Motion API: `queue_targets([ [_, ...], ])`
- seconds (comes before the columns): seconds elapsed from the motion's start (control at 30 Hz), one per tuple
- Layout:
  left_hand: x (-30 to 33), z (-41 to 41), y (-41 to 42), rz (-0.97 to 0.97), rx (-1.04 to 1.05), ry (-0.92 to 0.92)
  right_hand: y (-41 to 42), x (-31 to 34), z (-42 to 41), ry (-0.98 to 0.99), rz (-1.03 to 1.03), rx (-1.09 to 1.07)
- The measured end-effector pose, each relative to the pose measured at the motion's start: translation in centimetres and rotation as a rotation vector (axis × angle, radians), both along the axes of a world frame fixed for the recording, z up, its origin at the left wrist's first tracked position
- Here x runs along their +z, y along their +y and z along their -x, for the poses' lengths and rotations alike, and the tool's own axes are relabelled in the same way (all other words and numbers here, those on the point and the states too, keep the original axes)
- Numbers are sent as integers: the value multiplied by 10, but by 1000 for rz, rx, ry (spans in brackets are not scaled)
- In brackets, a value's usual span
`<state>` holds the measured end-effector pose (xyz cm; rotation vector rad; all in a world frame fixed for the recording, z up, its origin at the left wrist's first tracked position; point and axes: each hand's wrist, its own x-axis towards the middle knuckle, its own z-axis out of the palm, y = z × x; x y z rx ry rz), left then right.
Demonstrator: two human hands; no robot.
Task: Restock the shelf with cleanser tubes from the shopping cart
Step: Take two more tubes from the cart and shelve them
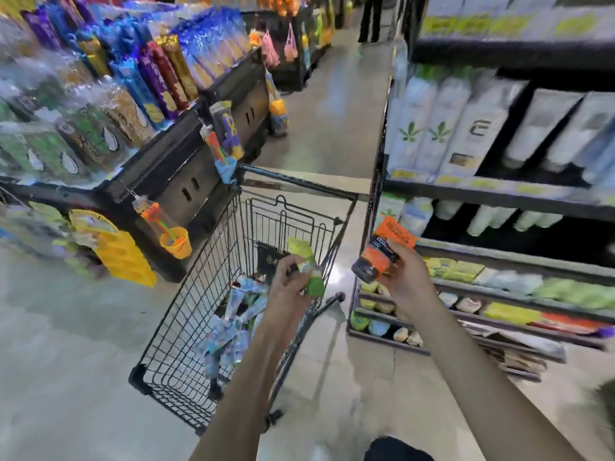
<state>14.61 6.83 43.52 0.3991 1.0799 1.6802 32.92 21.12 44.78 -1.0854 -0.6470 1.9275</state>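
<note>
A: Head view. What do the hands hold?

B: The left hand (290, 283) has its fingers (289, 265) curled round a green tube (307, 266), cap end down, above the cart (213, 314). The right hand (404, 277) grips an orange tube (386, 252), held just in front of the shelf (499, 197) on the right.

A: And the rest of the stock?

B: A heap of pale blue tubes (229, 331) lies in the cart's basket, under the left forearm. The cart stands in the aisle, its far corner close to the shelf's end post.

A: What's around it?

B: On the left, a snack stand (173, 151) crowds the cart; toys (168, 227) in orange cups hang off its edge just beside the cart's rim. The shelf carries white boxes (442, 128) on an upper tier, white tubes (489, 217) below, and green and yellow packs (466, 271) lower down. Flattened cardboard (519, 344) lies on the floor at the shelf's foot. Far up the aisle a person (369, 18) stands. It's all blurred, so labels can't be read.
</note>
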Motion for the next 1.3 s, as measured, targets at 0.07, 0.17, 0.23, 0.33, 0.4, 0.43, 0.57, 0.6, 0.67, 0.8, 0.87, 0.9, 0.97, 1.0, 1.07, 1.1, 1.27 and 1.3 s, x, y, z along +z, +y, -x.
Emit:
queue_targets([
  [0.07, 7, -24, 7, -11, -65, 6, -4, 7, -27, 22, -8, -26],
  [0.17, 12, -62, 19, -1, -183, 62, -6, 18, -67, 7, -48, -76],
  [0.23, 15, -89, 28, 1, -243, 100, -9, 26, -97, -36, -63, -117],
  [0.33, 25, -138, 39, 10, -294, 86, -14, 31, -149, -73, -71, -163],
  [0.4, 33, -172, 44, 5, -344, 59, -20, 35, -184, -77, -85, -167],
  [0.43, 35, -190, 46, 15, -361, 56, -23, 35, -203, -83, -99, -170],
  [0.57, 40, -252, 51, 35, -416, 17, -30, 42, -265, -101, -114, -192],
  [0.6, 43, -264, 52, 35, -438, 29, -31, 43, -277, -102, -106, -189],
  [0.67, 48, -303, 52, 41, -466, 38, -34, 44, -315, -98, -137, -182],
  [0.8, 56, -372, 54, 42, -487, 2, -36, 43, -380, -169, -233, -120],
  [0.87, 59, -400, 58, 36, -499, 24, -39, 45, -404, -215, -283, -116],
  [0.9, 62, -413, 59, 33, -501, 45, -38, 45, -416, -228, -299, -125],
  [0.97, 65, -437, 65, 23, -502, 99, -36, 45, -439, -231, -315, -152],
  [1.0, 68, -448, 69, 17, -508, 124, -33, 46, -449, -232, -315, -163],
  [1.07, 73, -466, 79, 7, -523, 153, -28, 48, -470, -228, -316, -190],
  [1.1, 74, -474, 85, 1, -528, 160, -26, 49, -480, -219, -310, -210],
  [1.27, 75, -515, 125, -43, -565, 189, -4, 53, -526, -199, -298, -242],
  [1.3, 75, -524, 135, -56, -572, 197, 2, 53, -535, -204, -297, -244],
])
